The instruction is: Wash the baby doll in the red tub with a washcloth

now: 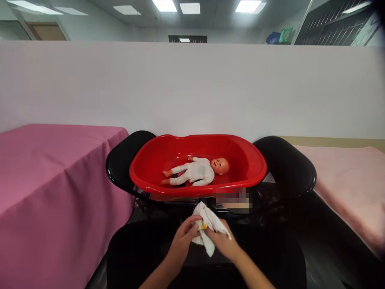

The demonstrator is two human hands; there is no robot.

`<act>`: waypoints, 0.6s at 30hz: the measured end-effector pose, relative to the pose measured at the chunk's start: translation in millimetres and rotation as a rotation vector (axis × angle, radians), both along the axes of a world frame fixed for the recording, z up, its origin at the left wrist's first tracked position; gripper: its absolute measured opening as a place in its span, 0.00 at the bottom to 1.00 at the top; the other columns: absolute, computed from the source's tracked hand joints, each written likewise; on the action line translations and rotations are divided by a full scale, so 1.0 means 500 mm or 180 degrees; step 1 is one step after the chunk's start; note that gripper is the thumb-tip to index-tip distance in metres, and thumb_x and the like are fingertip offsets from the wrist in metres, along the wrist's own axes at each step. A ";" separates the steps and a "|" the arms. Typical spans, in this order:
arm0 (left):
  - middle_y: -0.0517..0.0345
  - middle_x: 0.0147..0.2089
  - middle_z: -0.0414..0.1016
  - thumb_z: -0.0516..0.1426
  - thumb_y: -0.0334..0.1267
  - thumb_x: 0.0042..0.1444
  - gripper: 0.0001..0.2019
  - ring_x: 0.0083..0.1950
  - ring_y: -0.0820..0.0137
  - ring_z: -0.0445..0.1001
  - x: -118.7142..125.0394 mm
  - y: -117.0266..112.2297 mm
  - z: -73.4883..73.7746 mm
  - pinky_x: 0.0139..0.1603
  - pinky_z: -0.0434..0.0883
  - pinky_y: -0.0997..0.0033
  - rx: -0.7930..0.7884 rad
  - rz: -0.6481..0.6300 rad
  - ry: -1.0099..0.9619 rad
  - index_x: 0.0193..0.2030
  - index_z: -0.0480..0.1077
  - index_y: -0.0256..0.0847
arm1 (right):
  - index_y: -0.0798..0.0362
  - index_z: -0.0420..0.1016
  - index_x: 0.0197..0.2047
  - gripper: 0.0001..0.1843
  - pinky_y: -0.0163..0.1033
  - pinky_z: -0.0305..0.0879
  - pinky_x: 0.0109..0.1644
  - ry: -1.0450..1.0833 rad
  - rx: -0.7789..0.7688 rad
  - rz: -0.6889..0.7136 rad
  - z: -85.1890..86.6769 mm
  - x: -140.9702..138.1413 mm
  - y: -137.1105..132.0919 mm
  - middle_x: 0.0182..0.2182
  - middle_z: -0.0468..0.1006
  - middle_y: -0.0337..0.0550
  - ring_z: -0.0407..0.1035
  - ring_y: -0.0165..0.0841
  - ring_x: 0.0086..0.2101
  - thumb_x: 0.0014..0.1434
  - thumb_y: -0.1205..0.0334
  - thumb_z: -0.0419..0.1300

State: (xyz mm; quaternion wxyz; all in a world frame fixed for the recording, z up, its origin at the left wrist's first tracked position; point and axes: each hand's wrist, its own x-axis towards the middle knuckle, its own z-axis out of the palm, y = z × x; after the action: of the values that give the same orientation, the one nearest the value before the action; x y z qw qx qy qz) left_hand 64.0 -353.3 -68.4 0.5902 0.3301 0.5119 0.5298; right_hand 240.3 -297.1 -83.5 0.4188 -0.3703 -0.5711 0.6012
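A white cloth [212,219] hangs in loose folds between my two hands, in front of the tub. My left hand [184,236] grips its left side, thumb and fingers closing on it. My right hand [225,242] is closed round the right side, with part of the cloth draped over the fingers. A small yellow patch [203,226] shows between the hands; I cannot tell whether it is a print or a separate object. Beyond them, a baby doll [199,170] in a white suit lies on its back in a red baby bathtub [255,160], head to the right.
Black chairs or stools support the tub, with one rounded black seat [123,160] at its left and another black seat [291,166] at its right. Pink fabric [60,180] covers a surface on the left. A paler pink cover [351,180] lies at right. Behind stands a white partition [192,88].
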 end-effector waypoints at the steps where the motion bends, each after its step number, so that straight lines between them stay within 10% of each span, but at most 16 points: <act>1: 0.49 0.50 0.84 0.71 0.62 0.52 0.31 0.48 0.56 0.82 -0.016 0.008 0.024 0.55 0.76 0.60 0.0145 -0.0080 0.0109 0.53 0.82 0.40 | 0.56 0.87 0.44 0.12 0.37 0.73 0.39 -0.0284 0.0449 0.0295 0.036 0.025 0.030 0.33 0.84 0.43 0.73 0.34 0.32 0.62 0.57 0.68; 3: 0.47 0.48 0.85 0.68 0.62 0.58 0.28 0.48 0.55 0.83 -0.055 0.029 0.072 0.53 0.78 0.60 0.0488 -0.0153 0.0355 0.51 0.82 0.38 | 0.56 0.87 0.42 0.12 0.37 0.72 0.41 -0.0642 0.1313 0.0323 0.112 0.082 0.107 0.33 0.85 0.45 0.76 0.35 0.33 0.64 0.57 0.66; 9: 0.49 0.54 0.82 0.61 0.46 0.68 0.11 0.59 0.58 0.79 -0.192 0.135 0.167 0.58 0.76 0.62 0.1551 0.0329 0.2009 0.45 0.80 0.42 | 0.54 0.82 0.61 0.23 0.50 0.69 0.65 -0.2120 0.2902 -0.1696 0.275 0.259 0.406 0.62 0.79 0.53 0.75 0.47 0.59 0.66 0.60 0.59; 18: 0.51 0.50 0.83 0.57 0.36 0.59 0.08 0.55 0.58 0.79 -0.308 0.312 0.147 0.61 0.73 0.58 0.1298 -0.0965 0.3569 0.42 0.78 0.42 | 0.57 0.75 0.68 0.30 0.64 0.63 0.68 -0.4880 0.1242 -0.1115 0.181 0.296 0.595 0.68 0.70 0.64 0.67 0.55 0.66 0.66 0.66 0.50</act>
State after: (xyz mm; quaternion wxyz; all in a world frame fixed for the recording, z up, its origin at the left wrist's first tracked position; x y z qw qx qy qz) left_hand -89.8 -197.2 5.0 0.2248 0.7338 0.5801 0.2729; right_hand 388.4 0.6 7.2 0.0560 -0.6837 -0.7276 -0.0046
